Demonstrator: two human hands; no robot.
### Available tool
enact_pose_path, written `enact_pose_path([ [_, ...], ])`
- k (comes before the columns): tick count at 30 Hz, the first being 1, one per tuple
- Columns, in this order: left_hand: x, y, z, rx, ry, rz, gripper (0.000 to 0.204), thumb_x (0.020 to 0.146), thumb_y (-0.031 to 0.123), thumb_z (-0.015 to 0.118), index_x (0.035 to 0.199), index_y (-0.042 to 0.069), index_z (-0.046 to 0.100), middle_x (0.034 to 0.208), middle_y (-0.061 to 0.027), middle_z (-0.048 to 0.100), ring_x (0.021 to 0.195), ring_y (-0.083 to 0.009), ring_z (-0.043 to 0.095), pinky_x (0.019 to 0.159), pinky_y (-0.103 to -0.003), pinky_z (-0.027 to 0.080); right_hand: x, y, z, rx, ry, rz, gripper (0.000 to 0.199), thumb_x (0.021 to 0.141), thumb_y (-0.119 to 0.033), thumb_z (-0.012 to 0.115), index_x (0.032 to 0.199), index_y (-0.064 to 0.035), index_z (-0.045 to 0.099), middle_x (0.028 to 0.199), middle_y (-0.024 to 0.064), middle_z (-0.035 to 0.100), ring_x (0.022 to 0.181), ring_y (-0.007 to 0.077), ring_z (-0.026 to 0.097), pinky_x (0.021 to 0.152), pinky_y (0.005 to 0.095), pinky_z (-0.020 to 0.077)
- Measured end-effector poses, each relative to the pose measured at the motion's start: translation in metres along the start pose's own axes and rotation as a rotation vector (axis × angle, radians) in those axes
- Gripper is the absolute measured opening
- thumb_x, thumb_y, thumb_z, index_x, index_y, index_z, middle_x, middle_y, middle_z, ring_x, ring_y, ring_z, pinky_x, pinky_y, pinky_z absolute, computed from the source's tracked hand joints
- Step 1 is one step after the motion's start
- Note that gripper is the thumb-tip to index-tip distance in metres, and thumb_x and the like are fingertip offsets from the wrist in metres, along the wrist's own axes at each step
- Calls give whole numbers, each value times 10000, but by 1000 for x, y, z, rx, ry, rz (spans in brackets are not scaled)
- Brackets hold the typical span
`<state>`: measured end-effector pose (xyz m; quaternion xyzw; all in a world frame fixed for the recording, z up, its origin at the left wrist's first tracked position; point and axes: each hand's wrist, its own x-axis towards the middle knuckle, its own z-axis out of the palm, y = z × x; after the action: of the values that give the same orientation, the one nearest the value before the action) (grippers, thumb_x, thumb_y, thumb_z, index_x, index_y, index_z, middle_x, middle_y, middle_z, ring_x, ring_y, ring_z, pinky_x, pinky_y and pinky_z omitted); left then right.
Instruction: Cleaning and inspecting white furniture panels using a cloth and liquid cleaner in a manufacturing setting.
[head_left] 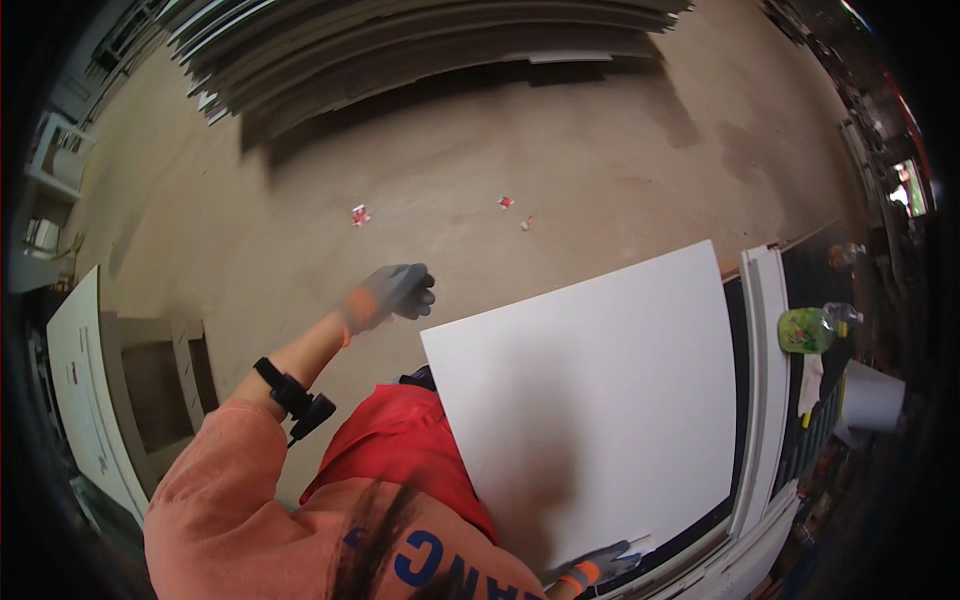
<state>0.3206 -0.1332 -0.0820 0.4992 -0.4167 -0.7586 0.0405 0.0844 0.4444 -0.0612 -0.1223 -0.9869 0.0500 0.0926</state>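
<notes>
A large white board [600,400] lies flat in front of me on my right, over a dark work surface. My right hand [600,566], in a grey glove with an orange cuff, grips the board's near edge at the bottom of the view. My left hand [395,293], gloved the same way, is stretched out to the left above the concrete floor [480,170]. Its fingers are curled together and hold nothing. A black strap with a small device [297,402] sits on my left forearm. I wear an orange long-sleeved shirt.
A stack of long grey boards [400,50] lies on the floor at the back. White trim pieces [765,380] run along the white board's right side. Beyond them are a green bottle [812,328] and a white bucket [868,400]. A grey open cabinet [150,390] stands at left. Small red scraps [359,214] dot the floor.
</notes>
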Motion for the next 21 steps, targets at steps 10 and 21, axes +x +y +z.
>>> enact_pose_path([
  [10,149,106,219,867,-292,605,513,931,505,503,1138,45,596,1026,-161,656,852,-184,634,701,-320,514,24,11,-6,159,58,72,496,934,-229,527,1335,52,447,1335,258,482,1227,396,461,1045,432,367],
  [21,70,124,314,635,75,327,535,928,476,508,910,-40,649,784,-48,622,675,-136,531,643,-320,441,181,20,12,1079,-14,296,608,957,-352,550,1393,49,415,1375,136,511,1256,238,472,1061,363,353],
])
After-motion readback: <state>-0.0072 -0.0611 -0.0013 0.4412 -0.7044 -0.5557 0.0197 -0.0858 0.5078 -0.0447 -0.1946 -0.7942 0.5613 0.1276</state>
